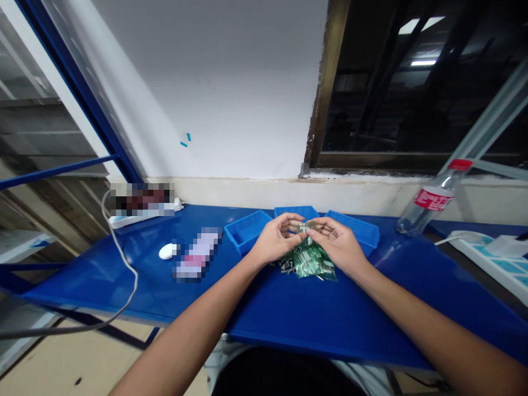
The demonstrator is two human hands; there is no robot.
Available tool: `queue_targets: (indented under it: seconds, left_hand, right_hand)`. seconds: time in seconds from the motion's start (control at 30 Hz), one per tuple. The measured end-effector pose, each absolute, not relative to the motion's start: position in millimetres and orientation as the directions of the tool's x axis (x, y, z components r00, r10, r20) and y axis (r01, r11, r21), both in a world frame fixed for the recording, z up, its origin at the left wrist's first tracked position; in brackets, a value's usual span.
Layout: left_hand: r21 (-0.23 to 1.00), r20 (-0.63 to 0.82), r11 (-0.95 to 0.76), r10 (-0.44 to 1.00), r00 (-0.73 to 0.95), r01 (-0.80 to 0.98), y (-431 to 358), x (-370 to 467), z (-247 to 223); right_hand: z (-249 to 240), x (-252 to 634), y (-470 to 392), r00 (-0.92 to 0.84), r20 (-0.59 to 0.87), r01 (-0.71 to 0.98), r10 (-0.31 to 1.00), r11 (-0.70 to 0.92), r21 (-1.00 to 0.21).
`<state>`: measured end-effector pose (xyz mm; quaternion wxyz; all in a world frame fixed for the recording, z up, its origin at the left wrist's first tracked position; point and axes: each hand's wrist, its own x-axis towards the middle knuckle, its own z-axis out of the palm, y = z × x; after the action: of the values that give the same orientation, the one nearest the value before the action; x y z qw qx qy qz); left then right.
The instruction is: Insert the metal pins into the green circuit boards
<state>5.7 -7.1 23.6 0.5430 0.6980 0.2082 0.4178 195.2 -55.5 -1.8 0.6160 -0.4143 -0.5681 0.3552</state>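
My left hand and my right hand meet above the middle of the table, each pinching one side of a small clear plastic bag. Something pale shows inside it, too small to name. Below them lies a pile of greenish clear plastic packets with light metallic-looking pieces in them. At the pile's left edge, small dark and silvery parts lie loose, partly hidden under my left hand.
Blue bins stand behind my hands: left, middle and right. A bottle leans at the right near a power strip. Left are a blurred phone-like object, a white oval object and a cable.
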Motion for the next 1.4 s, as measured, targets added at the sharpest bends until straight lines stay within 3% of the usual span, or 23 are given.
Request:
queue_targets:
  seconds: [0.23,1.4]
  left_hand:
    - [0.95,0.312,-0.257,0.788,0.531,-0.177,-4.8,8.0,22.5]
    - [0.948,0.297,-0.313,0.811,0.505,-0.054,-5.3,3.5,28.2]
  right_hand:
    - [-1.5,194.9,-56.5,0.119,0.393,0.029,0.912,0.393,-0.919]
    - [-2.0,193.6,-58.7,0.12,0.369,0.061,0.922,0.364,-0.929]
